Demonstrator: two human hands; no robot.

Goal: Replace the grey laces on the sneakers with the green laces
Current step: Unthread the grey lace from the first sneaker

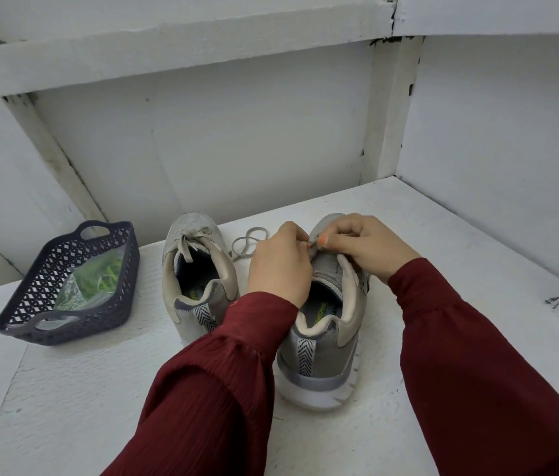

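Two grey sneakers stand side by side on a white surface, heels toward me. The left sneaker (199, 269) still has its grey lace tied in a bow. Over the tongue of the right sneaker (326, 338), my left hand (279, 262) and my right hand (363, 245) both pinch its grey lace (248, 243). A loose loop of that lace trails on the surface between the two shoes. The green laces (99, 276) lie in a clear bag inside the basket at the left.
A dark plastic lattice basket (30, 304) with handles sits at the left on the white table (99, 389). White walls enclose the back and right side. My dark red sleeves cover the near part of the table.
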